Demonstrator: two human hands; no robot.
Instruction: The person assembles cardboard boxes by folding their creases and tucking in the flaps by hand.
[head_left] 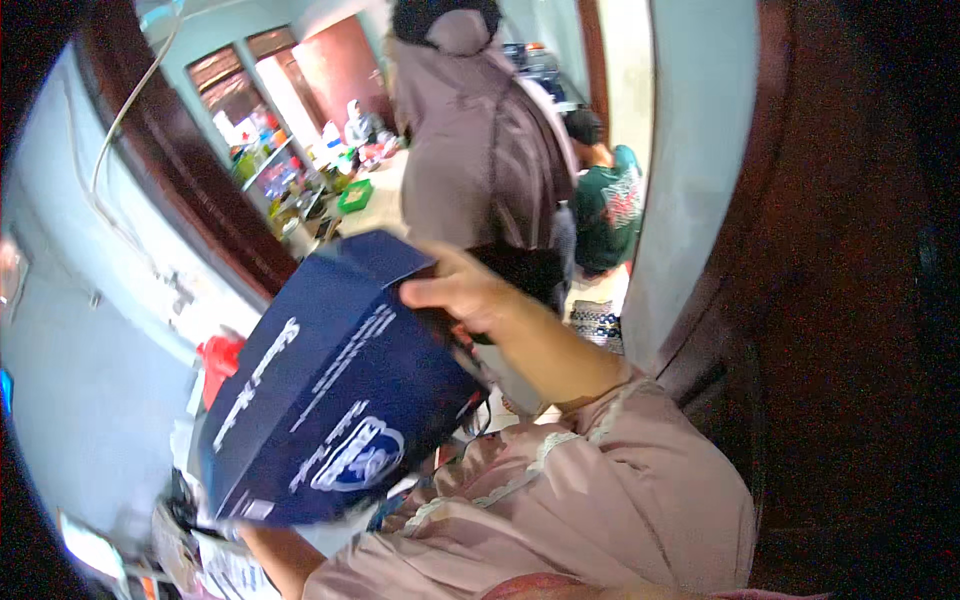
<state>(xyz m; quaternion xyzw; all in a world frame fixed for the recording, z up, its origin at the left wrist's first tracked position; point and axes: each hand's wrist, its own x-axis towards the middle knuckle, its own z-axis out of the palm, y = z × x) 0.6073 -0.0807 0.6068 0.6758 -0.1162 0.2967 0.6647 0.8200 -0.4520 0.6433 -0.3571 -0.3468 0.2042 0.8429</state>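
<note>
A dark blue cardboard box [320,350] with white lettering and a white emblem is tilted in front of my body. My right hand [462,290] grips its upper right edge, thumb over the rim and the other fingers partly hidden behind. From below, my left forearm [282,560] reaches up to the box's lower left edge. The box hides the left hand and its fingers. Dark cords or straps [480,418] show beside the box's right side, partly covered; what they belong to cannot be made out.
Just ahead, a person in a brown head covering [480,150] stands in the doorway. Beyond, someone in a green shirt [608,205] sits low on the right. A green tray [355,195] lies on the far floor. A dark wooden door [830,250] stands at right, a blue-grey wall [90,400] at left.
</note>
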